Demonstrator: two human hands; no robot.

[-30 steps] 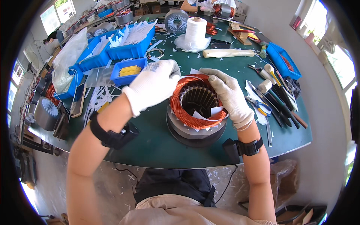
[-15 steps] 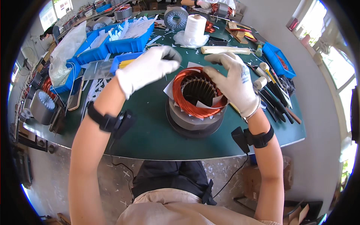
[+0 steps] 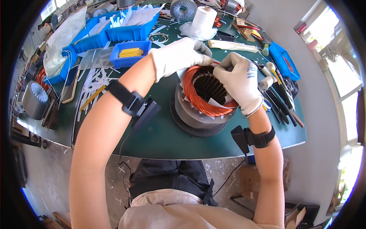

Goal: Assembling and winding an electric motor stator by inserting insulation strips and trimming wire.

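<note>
A motor stator [image 3: 196,114] with a grey core stands on a dark round base on the table. A ring of red-brown copper winding [image 3: 198,100] crowns it, and white paper pieces stick out around the coil. Both my hands wear white gloves with grey fingertips. My left hand [image 3: 181,57] reaches over to the coil's far rim, fingers pinched together. Close beside it, my right hand [image 3: 237,78] has its fingers closed at the rim's far right. The fingertips almost meet; whatever lies between them is too small to make out.
Blue bins of white paper strips [image 3: 135,21] stand at the far left, with a small blue tray [image 3: 131,53] of yellow pieces nearer. A white thread spool [image 3: 202,23] is behind the stator. Hand tools [image 3: 280,101] lie at right, beside a white mallet [image 3: 265,83].
My left hand has moved right, from beside the stator to the coil's far rim, its fingers closing. My right hand's fingers have closed at the rim. The small blue tray is now uncovered.
</note>
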